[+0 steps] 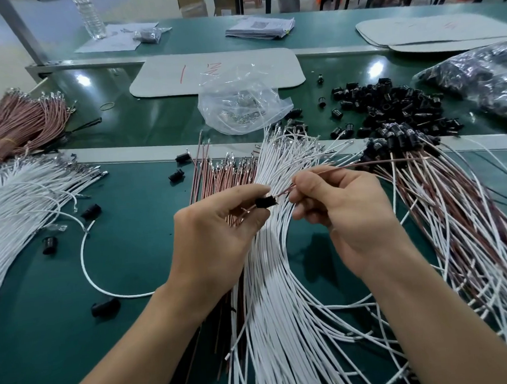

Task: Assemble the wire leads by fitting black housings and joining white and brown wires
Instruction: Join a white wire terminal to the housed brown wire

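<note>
Your left hand pinches a black housing between thumb and fingertips. Your right hand pinches a brown wire just beside it, the wire's end at the housing's mouth. Both hover close together over the white wires on the tabletop. You look mid-insertion: next, push the wire straight in until seated.
</note>
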Tool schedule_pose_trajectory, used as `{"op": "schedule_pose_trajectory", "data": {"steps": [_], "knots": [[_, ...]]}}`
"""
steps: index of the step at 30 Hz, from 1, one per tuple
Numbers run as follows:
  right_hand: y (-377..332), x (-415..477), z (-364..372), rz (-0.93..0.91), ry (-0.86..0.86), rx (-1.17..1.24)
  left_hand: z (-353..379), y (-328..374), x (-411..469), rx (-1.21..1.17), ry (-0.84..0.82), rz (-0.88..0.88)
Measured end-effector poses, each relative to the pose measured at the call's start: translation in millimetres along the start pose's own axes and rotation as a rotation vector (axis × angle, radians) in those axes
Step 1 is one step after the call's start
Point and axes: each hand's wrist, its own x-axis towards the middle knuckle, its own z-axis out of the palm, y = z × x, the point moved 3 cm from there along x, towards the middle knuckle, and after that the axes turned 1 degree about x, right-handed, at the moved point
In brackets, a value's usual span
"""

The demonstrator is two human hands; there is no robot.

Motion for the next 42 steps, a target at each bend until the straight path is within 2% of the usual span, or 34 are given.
{"op": "schedule_pose_trajectory", "data": {"steps": [6, 12, 17, 23, 30, 37, 42], "knots": [[-0.5, -2.8, 4.3, -0.036, -0.043, -0.072, -1.4, -2.3, 0.6, -0.058, 0.040, -0.023], [0.2, -2.8, 4.0, 0.091, -0.039, 0.083, 0.1, -1.6, -0.2, -0.177, 0.104, -0.084], [-1.0, -5.5, 3.8, 0.069, -0.063, 0.056, 1.2, 0.2, -1.4, -0.213, 0.069, -0.110], [-1.7, -4.4, 4.2, 0.046, -0.092, -0.004, 2.0, 0.4, -2.1, -0.194, -0.002, -0.133], [-1.2, -4.1, 4.7, -0.021, -0.102, -0.102, -1.4, 2.9, 0.0, -0.141, 0.035, -0.140], [0.4, -3.4, 6.7, 0.014, -0.178, -0.117, -2.2, 3.2, -0.8, -0.085, 0.038, -0.105], [-1.1, -3.6, 4.4, -0.048, -0.166, -0.124, -2.8, 1.5, -1.1, -0.109, 0.041, -0.105]]}}
